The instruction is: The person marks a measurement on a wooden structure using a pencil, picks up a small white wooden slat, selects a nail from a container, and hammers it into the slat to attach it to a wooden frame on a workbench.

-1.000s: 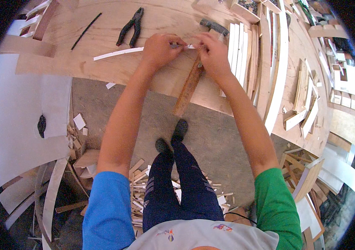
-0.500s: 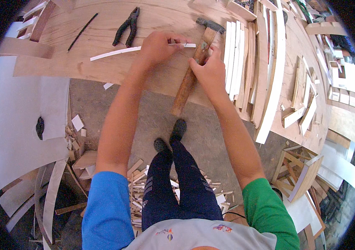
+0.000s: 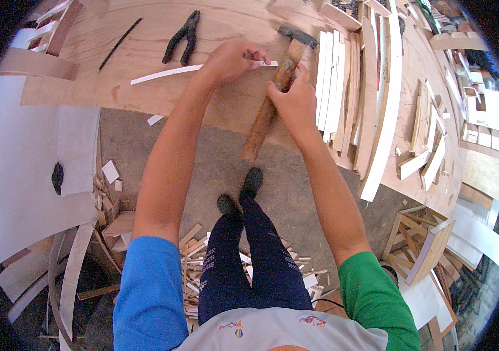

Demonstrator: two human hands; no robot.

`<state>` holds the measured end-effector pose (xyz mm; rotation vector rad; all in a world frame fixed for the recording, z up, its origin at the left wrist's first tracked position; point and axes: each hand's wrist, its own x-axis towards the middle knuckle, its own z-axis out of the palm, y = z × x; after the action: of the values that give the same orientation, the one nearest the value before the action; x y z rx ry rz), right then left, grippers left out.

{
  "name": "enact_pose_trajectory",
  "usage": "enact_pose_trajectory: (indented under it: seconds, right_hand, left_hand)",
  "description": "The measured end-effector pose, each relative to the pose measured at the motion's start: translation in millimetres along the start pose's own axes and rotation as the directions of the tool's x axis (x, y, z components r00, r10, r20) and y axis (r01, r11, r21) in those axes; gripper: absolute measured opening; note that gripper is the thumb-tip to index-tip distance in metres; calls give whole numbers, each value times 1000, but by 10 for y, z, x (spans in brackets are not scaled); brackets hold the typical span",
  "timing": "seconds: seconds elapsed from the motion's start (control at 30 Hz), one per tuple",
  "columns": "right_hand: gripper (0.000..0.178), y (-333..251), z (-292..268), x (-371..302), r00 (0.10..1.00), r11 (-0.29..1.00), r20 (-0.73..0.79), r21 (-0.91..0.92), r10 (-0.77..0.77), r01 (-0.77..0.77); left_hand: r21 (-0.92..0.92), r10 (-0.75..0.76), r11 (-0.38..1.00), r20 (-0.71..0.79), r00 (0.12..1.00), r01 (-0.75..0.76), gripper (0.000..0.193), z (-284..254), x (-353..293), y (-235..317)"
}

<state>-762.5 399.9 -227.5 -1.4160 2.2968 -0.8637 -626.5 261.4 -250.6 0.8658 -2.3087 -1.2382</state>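
A narrow white strip lies across the wooden workbench. My left hand rests over its right part, thumb and fingers pinched together close to that end. Whatever sits between those fingertips is too small to make out. In my right hand is a hammer with a worn wooden handle; the fingers wrap the handle at mid-length. The dark head points away from me, right of the strip's end, and the handle's butt reaches past the bench's near edge.
Black-handled pliers and a thin black rod lie at the far left of the bench. Stacked white and wooden strips stand close to my right hand. Offcuts cover the floor around my legs. A small wooden frame stands at the right.
The fingers of my left hand have curled in and come down closer to the strip's right end. My right hand keeps its grip on the hammer, nearly still.
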Motion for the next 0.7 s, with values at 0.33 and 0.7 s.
enact_pose_trajectory:
  seconds: [0.33, 0.7]
  right_hand:
    - [75, 46, 47, 1, 999, 999, -37, -13, -30, 30]
    - [73, -26, 27, -2, 1000, 1000, -1, 1, 30, -30]
  left_hand:
    - [229, -53, 970, -134, 990, 83, 32, 59, -43, 158]
    - [401, -6, 910, -252, 968, 110, 38, 130, -139, 186]
